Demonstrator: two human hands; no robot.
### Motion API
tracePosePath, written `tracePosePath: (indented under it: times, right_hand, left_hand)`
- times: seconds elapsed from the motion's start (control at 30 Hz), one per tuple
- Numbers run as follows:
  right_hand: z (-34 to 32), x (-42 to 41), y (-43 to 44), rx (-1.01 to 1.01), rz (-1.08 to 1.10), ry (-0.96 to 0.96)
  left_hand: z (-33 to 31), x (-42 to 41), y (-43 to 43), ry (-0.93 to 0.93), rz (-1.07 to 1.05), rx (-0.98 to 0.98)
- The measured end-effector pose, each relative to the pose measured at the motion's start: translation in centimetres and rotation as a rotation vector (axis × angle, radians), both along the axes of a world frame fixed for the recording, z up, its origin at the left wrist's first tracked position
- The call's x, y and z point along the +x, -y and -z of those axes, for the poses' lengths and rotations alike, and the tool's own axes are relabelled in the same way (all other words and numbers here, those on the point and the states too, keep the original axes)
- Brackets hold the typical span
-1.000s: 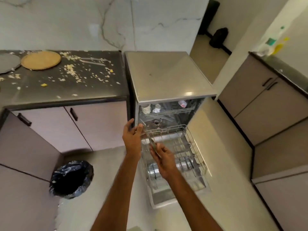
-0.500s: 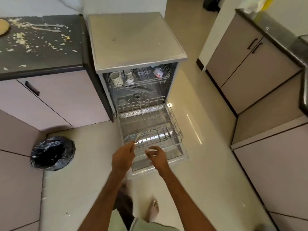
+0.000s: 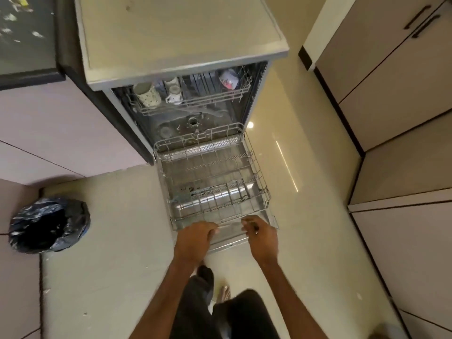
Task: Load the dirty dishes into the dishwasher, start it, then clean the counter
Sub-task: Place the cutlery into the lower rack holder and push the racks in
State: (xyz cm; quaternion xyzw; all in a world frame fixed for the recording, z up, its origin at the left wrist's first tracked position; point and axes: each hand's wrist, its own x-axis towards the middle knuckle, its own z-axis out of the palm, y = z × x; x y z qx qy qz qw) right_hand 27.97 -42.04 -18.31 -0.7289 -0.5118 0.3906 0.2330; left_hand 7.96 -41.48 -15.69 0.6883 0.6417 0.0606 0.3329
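Left of the pulled-out lower rack (image 3: pixel 256 167) stands a black-lined bin (image 3: pixel 49 226).

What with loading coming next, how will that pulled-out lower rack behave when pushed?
The lower rack looks empty, so probably light and easy-sliding. Its wire frame likely stays stiff. With left hand and right hand spaced along its front edge, it should move evenly.

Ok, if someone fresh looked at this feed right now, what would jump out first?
The open dishwasher in the middle, its empty lower rack pulled out over the door, with the left hand gripping the rack's front rim and the right hand beside it. Behind, mugs sit in the upper rack; a black-lined bin stands on the floor at left.
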Motion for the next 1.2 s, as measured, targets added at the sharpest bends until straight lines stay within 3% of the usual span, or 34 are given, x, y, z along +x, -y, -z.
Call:
tracePosePath:
  times: [0.27, 0.63, 0.8, 1.2]
  right_hand:
    - [11.3, 5.0, -9.2, 0.04, -0.16, 0.316]
    - [35.1, 8.4, -19.7, 0.216, -0.33, 0.416]
    - [39.7, 7.8, -21.8, 0.276, -0.343, 0.308]
    - [41.1, 7.5, -21.4, 0.303, -0.385, 0.384]
  left_hand:
    - [12.7, 1.6, -6.8, -0.016, -0.159, 0.109]
    - [38.1, 5.6, -12.9, -0.223, -0.355, 0.34]
    - [41.5, 5.7, -14.1, -0.274, -0.39, 0.369]
    - [43.5, 5.0, -14.9, -0.226, -0.386, 0.404]
